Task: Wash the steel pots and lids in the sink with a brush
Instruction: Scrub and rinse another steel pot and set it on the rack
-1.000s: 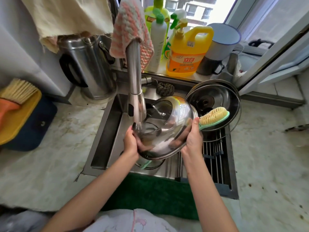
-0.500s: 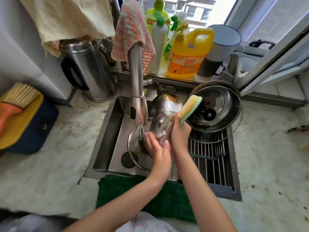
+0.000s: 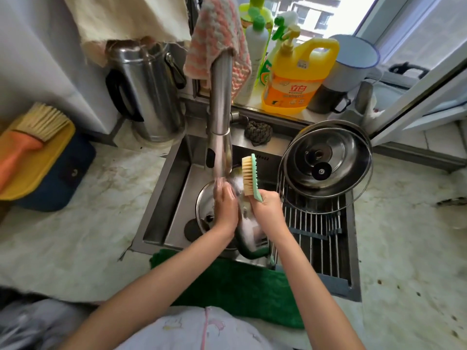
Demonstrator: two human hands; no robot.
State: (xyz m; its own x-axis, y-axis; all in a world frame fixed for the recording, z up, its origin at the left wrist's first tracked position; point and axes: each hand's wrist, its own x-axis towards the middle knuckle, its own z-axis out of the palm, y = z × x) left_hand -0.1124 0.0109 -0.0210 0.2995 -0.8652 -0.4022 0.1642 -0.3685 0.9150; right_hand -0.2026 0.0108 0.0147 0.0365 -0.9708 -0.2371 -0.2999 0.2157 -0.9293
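**Steel partly washed: one piece under the water, one lid waiting**

A steel piece, blurred and seen edge-on so that pot or lid cannot be told, is held upright over the sink beneath the running tap. The left hand is laid flat against it, fingers straight. The green brush is gripped by its handle in the right hand, bristles raised clear of the metal. This piece is judged to be at the rinsing stage. A pot is set on the rack, apparently finished. One lid lies in the basin and is judged yet to be scrubbed.
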